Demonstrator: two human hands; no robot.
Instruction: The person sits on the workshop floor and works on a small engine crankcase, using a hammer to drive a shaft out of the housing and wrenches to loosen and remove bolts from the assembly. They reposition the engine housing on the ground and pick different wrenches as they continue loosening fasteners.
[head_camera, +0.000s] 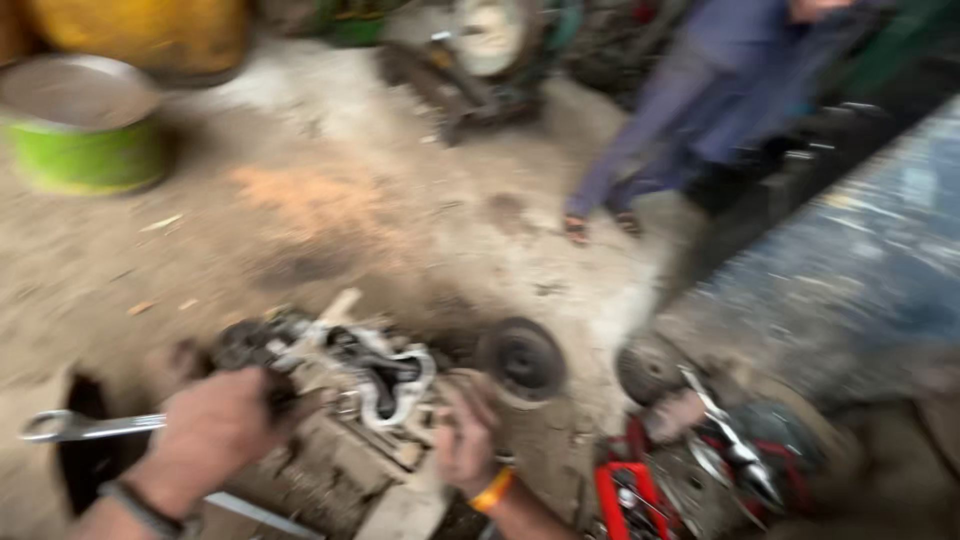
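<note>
Dirt floor (380, 220), stained and dusty, open across the middle. Green drum (85, 130) far left; a bystander (700, 110) far right. Near centre, a greasy metal assembly (360, 385). Left hand (215, 430) fingers curled on its left end — what they grasp is blurred. Right hand (465, 440) touches its right side; grip cannot be told. Spanner (85, 427) near left, red parts (630, 495) near right.

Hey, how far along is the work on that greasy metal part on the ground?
Hard to judge; the view is blurred. Done: nothing clearly finished. In hand: the left hand and right hand both grip the grimy metal assembly. Left: a spanner lies beside it, and two dark round parts sit loose nearby.
</note>
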